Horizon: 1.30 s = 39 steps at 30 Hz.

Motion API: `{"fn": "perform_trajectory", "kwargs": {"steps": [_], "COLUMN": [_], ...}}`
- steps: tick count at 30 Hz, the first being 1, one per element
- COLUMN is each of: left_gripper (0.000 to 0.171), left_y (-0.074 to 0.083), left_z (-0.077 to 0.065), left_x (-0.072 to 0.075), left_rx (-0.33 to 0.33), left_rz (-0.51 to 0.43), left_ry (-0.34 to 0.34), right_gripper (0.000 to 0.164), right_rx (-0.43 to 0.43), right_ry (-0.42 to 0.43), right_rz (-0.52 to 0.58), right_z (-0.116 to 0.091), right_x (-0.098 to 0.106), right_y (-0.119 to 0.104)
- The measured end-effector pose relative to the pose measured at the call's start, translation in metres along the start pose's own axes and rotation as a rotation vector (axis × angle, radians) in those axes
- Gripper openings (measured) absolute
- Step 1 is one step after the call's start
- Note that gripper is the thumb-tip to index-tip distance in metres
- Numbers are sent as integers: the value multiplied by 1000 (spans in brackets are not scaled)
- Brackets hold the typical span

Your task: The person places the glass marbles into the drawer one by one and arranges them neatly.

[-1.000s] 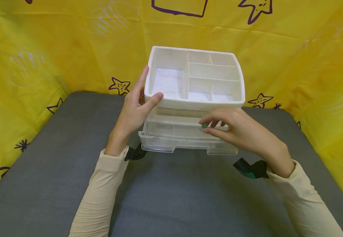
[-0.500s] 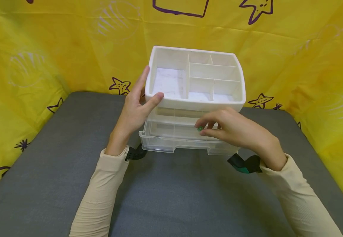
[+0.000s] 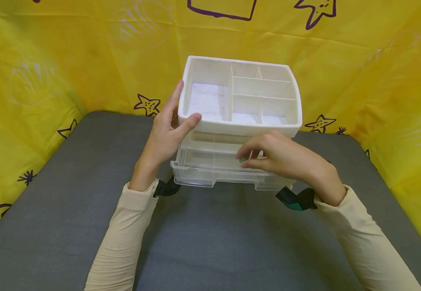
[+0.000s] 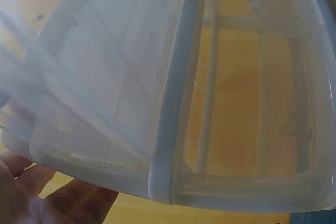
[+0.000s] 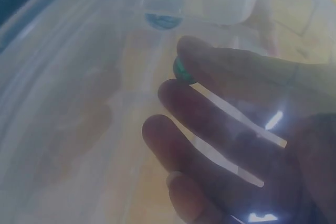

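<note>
A white desktop organizer [image 3: 239,128] with a divided top tray stands on the grey table, and a clear plastic drawer [image 3: 195,174] juts from its front. My left hand [image 3: 163,135] holds the organizer's left side, thumb on the front rim and fingers along the side wall. In the left wrist view, part of that hand [image 4: 47,198] shows under the pale frame. Over the pulled-out drawer, my right hand [image 3: 286,157] pinches a small green marble [image 3: 242,160] between thumb and finger. The right wrist view shows the marble [image 5: 184,71] at the fingertips, beside the clear drawer wall.
The grey tabletop [image 3: 210,242] reaches toward me in front of the organizer. A yellow cloth [image 3: 115,60] with star drawings hangs behind and at both sides. Black straps with small attachments [image 3: 295,199] sit at the wrists.
My right hand has moved left and slightly down over the drawer, carrying the marble in its pinch. The left hand and the organizer have stayed in place.
</note>
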<state>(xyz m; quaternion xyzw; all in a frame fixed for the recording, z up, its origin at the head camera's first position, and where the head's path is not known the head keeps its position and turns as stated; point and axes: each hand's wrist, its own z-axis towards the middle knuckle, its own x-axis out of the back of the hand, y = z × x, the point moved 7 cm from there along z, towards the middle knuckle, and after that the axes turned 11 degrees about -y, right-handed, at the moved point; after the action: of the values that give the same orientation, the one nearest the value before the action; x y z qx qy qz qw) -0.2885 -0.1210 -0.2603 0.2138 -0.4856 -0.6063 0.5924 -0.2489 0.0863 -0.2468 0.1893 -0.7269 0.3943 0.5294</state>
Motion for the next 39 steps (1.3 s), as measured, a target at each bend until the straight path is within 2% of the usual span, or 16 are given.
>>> {"fn": "perform_trajectory", "kwargs": {"steps": [10,24,31,39], "left_gripper": [76,76,75,75], "left_y": [0,0,0,0], "left_z": [0,0,0,0], "left_x": [0,0,0,1], "left_rx": [10,8,14,16], "left_rz": [3,1,6,4], "left_ry": [1,-4,1,2], "right_gripper": [16,17,17,18], "right_rx": [24,9,13,-1], "right_ry": [-22,-48,-19,31], "right_rz": [12,19,2,25], "right_z": [5,5,-2,-20], "right_x": [-2,-3,2,11], "right_y": [1,2,0,2]}}
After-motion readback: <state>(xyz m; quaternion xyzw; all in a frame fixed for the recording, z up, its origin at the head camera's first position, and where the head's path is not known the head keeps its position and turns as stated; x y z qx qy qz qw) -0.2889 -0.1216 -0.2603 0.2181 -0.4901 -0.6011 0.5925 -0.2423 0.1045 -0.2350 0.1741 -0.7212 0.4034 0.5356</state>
